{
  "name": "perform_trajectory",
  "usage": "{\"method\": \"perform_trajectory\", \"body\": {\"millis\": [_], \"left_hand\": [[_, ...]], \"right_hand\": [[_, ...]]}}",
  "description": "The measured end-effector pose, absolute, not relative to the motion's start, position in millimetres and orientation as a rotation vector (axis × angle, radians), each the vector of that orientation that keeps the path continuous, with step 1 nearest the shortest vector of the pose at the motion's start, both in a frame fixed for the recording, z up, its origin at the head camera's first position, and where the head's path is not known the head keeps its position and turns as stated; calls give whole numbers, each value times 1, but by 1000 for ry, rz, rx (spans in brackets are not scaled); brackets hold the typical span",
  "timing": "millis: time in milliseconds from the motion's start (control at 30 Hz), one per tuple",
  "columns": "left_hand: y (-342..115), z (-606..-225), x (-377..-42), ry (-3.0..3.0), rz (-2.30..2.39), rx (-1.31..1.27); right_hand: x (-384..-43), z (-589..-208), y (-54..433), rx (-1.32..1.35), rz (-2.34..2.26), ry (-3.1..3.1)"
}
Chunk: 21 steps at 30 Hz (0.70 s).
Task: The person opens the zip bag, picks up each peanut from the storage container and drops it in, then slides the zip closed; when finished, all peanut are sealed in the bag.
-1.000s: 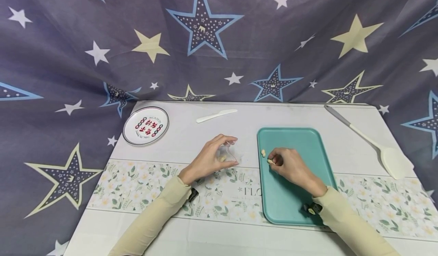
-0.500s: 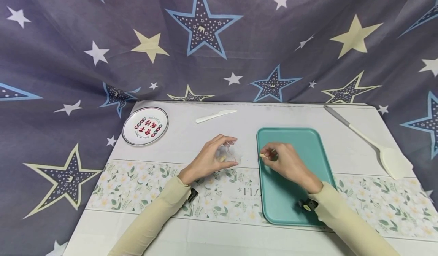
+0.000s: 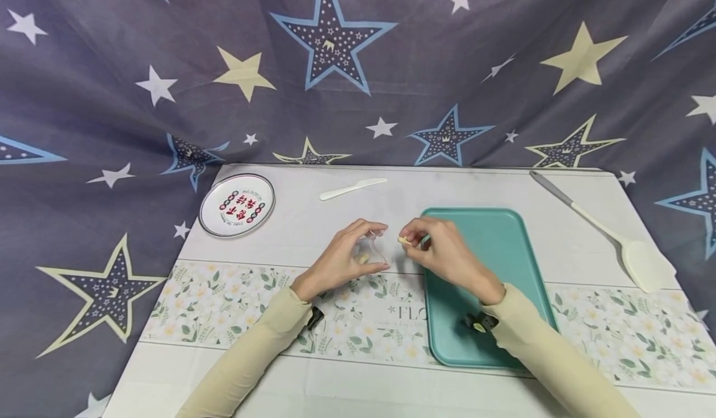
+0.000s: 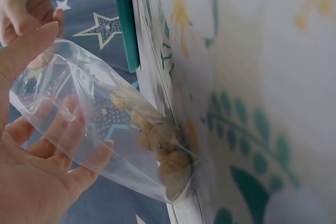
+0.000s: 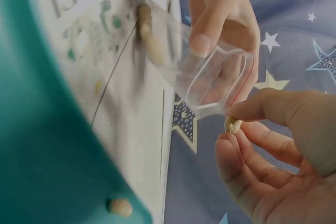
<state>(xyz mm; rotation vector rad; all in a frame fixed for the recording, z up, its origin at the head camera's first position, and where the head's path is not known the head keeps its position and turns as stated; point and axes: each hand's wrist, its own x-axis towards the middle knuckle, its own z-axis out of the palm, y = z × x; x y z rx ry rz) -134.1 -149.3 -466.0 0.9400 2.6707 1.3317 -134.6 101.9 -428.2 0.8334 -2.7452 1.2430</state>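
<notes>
A clear zip bag [image 4: 94, 87] is held in my left hand [image 3: 340, 258], thumb on one side of its mouth and fingers on the other, so the mouth gapes toward the right. Several peanuts [image 4: 160, 142] in their shells lie at the bottom of the bag in the left wrist view. My right hand [image 3: 449, 253] pinches one peanut [image 5: 232, 124] between thumb and fingertips, right at the bag's mouth. Another peanut [image 5: 121, 206] lies in the teal tray [image 3: 492, 337] near its edge; the right hand hides it in the head view.
A white plate [image 3: 237, 205] with red characters lies at the back left. A white plastic knife [image 3: 352, 189] is behind the bag. To the right of the tray lies a white spatula [image 3: 643, 263] with a grey handle end. A starry curtain [image 3: 335, 120] hangs behind the table.
My right hand has moved left with the peanut, from over the tray to the bag's mouth. The left hand and bag have stayed in place.
</notes>
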Motion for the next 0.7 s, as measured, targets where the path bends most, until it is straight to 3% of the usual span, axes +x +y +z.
{"method": "perform_trajectory", "body": {"millis": [700], "left_hand": [[-149, -464, -134, 2711, 1305, 890]], "right_hand": [[-135, -431, 70, 949, 1346, -2725]]}}
